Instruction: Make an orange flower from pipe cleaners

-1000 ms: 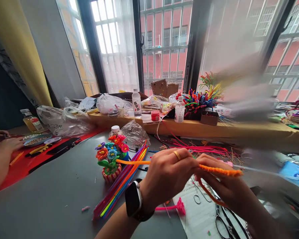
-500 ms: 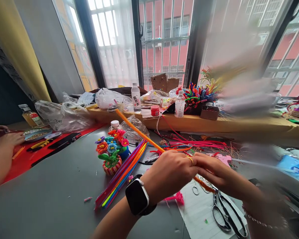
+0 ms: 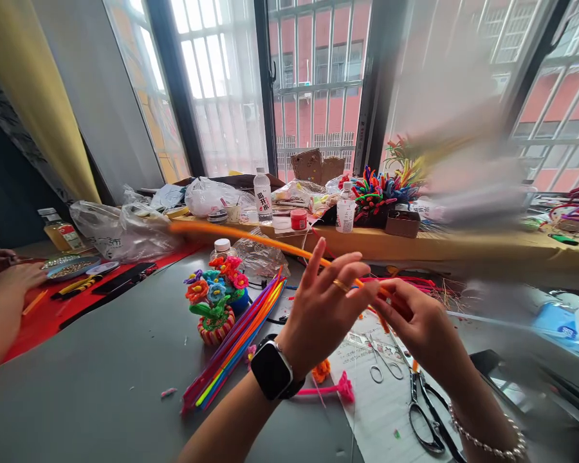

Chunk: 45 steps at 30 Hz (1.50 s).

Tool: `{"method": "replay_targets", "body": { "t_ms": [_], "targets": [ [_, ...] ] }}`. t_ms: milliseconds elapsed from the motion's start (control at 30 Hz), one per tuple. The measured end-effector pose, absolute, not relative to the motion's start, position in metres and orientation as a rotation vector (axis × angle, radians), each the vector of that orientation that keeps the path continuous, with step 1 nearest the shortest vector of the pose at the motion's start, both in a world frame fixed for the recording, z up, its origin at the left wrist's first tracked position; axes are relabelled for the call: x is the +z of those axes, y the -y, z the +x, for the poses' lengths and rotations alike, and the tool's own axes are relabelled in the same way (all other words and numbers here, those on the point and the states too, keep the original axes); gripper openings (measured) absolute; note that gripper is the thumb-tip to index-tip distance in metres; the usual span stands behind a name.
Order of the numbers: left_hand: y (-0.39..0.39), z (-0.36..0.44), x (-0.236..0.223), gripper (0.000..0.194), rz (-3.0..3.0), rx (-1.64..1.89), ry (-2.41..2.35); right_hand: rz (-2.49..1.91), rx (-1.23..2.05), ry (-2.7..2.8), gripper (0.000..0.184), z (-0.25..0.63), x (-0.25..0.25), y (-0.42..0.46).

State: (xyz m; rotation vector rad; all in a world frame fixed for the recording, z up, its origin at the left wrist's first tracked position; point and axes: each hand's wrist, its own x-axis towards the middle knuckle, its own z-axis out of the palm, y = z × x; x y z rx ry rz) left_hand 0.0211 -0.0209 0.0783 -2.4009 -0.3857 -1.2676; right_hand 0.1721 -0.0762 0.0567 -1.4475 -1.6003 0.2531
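Observation:
My left hand [image 3: 325, 302], with a ring and a smartwatch on the wrist, holds up a long orange pipe cleaner [image 3: 251, 239] that sticks out to the left above the table; its upper fingers are spread, the lower ones pinch the stem. My right hand [image 3: 415, 321], wearing a bead bracelet, is closed on the same pipe cleaner's right end, touching my left hand. Under them lie a white sheet of paper [image 3: 386, 411], black scissors [image 3: 427, 411] and small scissors [image 3: 383, 366].
A pipe-cleaner flower pot [image 3: 215, 299], a bundle of coloured pipe cleaners [image 3: 236, 341], a pink pipe-cleaner flower [image 3: 340, 388] and a small orange one [image 3: 321, 370] lie on the grey table [image 3: 101, 386]. Bottles, bags and craft pieces crowd the sill. Another person's hand [image 3: 4, 289] rests at left.
The orange pipe cleaner's free end has swung from upward-left to nearly level. My hands have lifted a little and my left hand's upper fingers have spread.

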Motion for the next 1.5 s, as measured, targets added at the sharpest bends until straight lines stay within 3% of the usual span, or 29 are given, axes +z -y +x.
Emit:
{"method": "replay_targets", "body": {
  "t_ms": [200,367,467,700,867,1100,1500],
  "targets": [
    [0.016,0.021,0.079,0.019,-2.447,-1.946,0.645,-1.213,0.586,1.207,0.030,0.164,0.054,0.071],
    [0.008,0.029,0.075,0.031,-3.701,-1.686,0.836,-1.138,0.801,1.184,0.033,0.162,0.049,0.066],
    [0.005,0.032,0.070,0.035,-3.911,-1.813,0.980,-1.201,0.708,1.261,0.034,0.163,0.045,0.064],
    [-0.001,0.033,0.067,0.031,-3.958,-1.848,1.131,-1.468,-0.064,1.407,0.021,0.166,0.045,0.065],
    [-0.003,0.035,0.066,0.027,-3.826,-1.908,1.292,-1.509,-0.231,1.596,0.021,0.172,0.045,0.068],
    [-0.007,0.039,0.057,0.014,-3.221,-1.760,1.420,-1.684,-0.053,1.798,0.022,0.184,0.043,0.068],
    [-0.012,0.038,0.054,0.018,-3.143,-1.744,1.409,-1.736,0.558,1.683,0.022,0.201,0.053,0.078]
  ]
}}
